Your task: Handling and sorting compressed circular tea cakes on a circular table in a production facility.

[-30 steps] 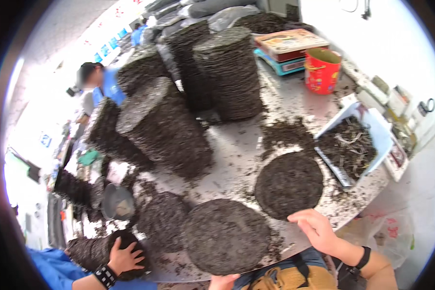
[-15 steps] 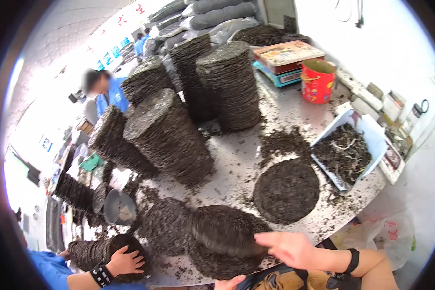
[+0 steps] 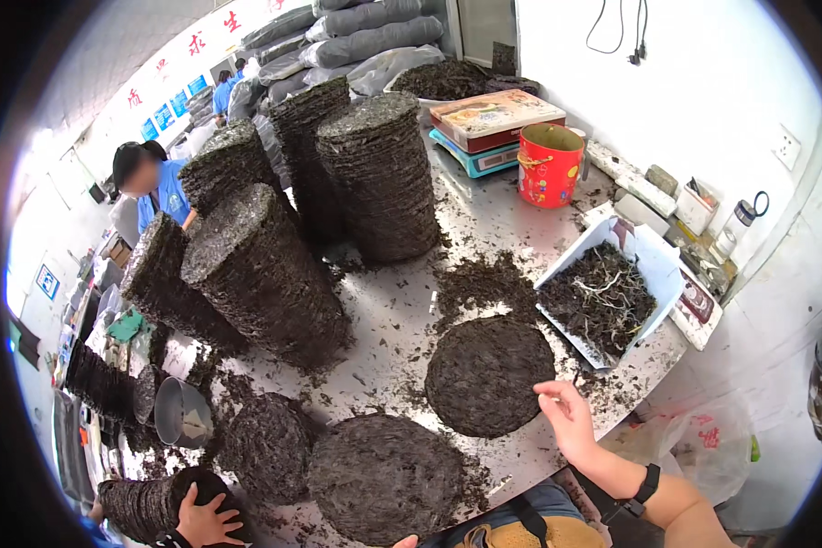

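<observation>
My right hand [image 3: 568, 425] is at the right rim of a dark round cake [image 3: 489, 376] of what looks like dried seaweed. Its fingertips are drawn together at the rim; what they hold, if anything, is too small to make out. Of my left hand [image 3: 406, 542] only a fingertip shows at the lower edge, beside a second, larger round cake [image 3: 385, 477] lying flat. A third cake [image 3: 269, 447] lies left of that one, its edge close to it. Dark crumbs surround them all.
Tall stacks of cakes [image 3: 379, 183] stand at the back left. A co-worker's hand [image 3: 205, 521] rests on a sideways stack [image 3: 137, 511]. At right are a bin of scraps [image 3: 664, 274], a red bucket [image 3: 550, 173] and a scale [image 3: 475, 157] with a box [image 3: 498, 117] on it.
The tilted, blurred cake by my right hand now lies flat at the near edge. My right hand has moved farther away to the other cake's rim. The whole view has shifted.
</observation>
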Action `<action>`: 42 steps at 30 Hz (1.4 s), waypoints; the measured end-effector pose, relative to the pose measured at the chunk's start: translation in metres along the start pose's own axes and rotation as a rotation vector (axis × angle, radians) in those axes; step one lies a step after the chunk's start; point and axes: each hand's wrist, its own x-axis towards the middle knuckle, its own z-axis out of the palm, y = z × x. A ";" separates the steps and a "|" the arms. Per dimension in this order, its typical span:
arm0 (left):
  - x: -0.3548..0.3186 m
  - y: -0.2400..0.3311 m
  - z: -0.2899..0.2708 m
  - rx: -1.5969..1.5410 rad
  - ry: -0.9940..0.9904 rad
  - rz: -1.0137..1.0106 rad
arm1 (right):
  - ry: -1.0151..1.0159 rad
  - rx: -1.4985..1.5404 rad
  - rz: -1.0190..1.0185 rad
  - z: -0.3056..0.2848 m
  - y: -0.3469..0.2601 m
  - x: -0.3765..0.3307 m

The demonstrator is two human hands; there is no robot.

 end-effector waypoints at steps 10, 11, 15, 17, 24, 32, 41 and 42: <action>0.020 -0.008 0.016 0.037 -0.226 0.246 | -0.866 -0.423 -0.824 0.061 -0.071 -0.046; 0.022 -0.009 0.016 0.038 -0.247 0.262 | -0.903 -0.432 -0.849 0.066 -0.063 -0.046; 0.022 -0.003 0.011 0.128 -0.183 0.228 | -0.877 -0.385 -0.806 0.070 -0.062 -0.046; 0.023 -0.005 0.015 0.099 -0.186 0.226 | -0.873 -0.371 -0.798 0.068 -0.060 -0.046; 0.014 0.004 0.027 0.000 -0.039 0.077 | -0.532 -0.025 -0.241 0.046 -0.073 -0.036; 0.023 0.002 0.019 0.066 -0.087 0.128 | 0.315 0.139 0.160 -0.020 -0.005 0.026; 0.019 0.021 0.041 0.128 0.039 0.040 | -0.704 -0.216 -0.254 0.021 -0.071 -0.031; 0.023 0.018 0.043 0.151 0.037 0.012 | -0.754 -0.319 -0.440 0.029 -0.075 -0.033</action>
